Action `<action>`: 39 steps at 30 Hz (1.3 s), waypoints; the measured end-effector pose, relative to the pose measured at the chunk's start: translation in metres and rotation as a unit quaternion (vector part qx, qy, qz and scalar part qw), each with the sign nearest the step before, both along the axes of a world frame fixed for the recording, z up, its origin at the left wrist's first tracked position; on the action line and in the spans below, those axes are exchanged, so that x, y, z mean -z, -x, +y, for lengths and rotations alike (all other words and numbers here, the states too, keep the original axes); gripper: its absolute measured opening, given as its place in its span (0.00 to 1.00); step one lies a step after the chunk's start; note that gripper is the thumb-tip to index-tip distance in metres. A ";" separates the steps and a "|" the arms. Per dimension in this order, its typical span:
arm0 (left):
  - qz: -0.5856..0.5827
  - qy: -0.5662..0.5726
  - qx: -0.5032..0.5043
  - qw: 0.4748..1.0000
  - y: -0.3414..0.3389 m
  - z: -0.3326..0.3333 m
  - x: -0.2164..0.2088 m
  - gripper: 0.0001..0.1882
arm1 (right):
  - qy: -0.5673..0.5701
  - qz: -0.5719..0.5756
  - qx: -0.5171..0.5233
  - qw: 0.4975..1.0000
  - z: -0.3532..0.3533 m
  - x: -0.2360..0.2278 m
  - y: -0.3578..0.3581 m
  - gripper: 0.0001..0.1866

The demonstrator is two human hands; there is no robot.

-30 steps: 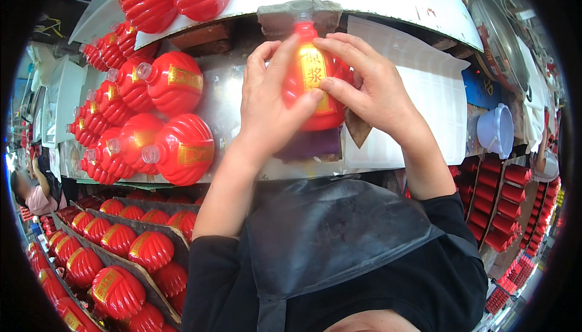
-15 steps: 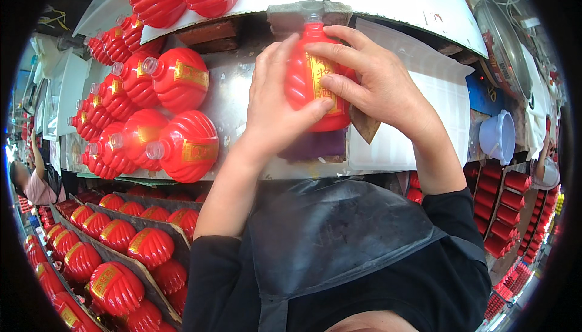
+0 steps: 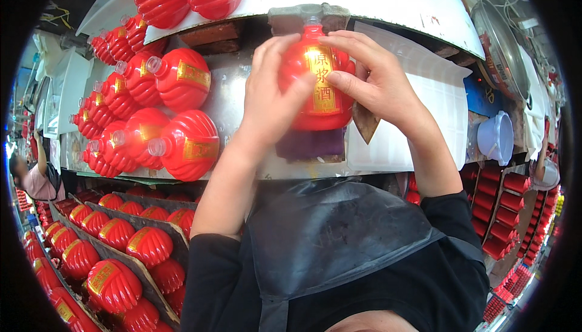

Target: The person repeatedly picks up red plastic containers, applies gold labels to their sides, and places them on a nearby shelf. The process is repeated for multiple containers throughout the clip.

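A red ribbed bottle with a gold label and a clear neck lies in front of me, neck pointing away. My left hand curves round its left side, the thumb blurred over the label's edge. On the other side my right hand holds the bottle, thumb by the label and fingers near the shoulder. The neck rests at a grey block. Purple cloth shows under the bottle's near end, and a brown pointed piece sits right of it.
Several similar bottles lie at the left of the bench. More fill the divided racks at lower left. A white plastic sheet covers the bench's right, near a pale blue bucket. Another person is at far left.
The bottle has turned about its length, so its gold label now faces up more fully. My left thumb has drawn back from the label's lower part toward its left edge.
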State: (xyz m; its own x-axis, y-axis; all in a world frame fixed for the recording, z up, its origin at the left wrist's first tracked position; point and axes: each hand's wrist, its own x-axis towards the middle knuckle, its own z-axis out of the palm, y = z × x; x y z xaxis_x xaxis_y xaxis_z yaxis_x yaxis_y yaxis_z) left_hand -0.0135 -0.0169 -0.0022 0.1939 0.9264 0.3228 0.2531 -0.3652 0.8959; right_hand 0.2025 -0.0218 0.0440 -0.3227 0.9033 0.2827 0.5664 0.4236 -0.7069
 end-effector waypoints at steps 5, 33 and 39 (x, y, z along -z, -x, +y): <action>-0.011 0.061 -0.016 0.998 -0.006 0.020 -0.001 0.21 | 0.040 -0.005 0.018 0.999 -0.009 0.002 -0.005 0.25; -0.068 -0.016 0.018 0.997 0.001 -0.031 0.032 0.35 | 0.077 0.031 0.058 0.995 -0.043 0.032 -0.010 0.42; -0.168 0.041 0.042 0.984 0.005 -0.028 0.035 0.32 | 0.219 0.145 0.045 0.964 -0.043 0.028 -0.017 0.39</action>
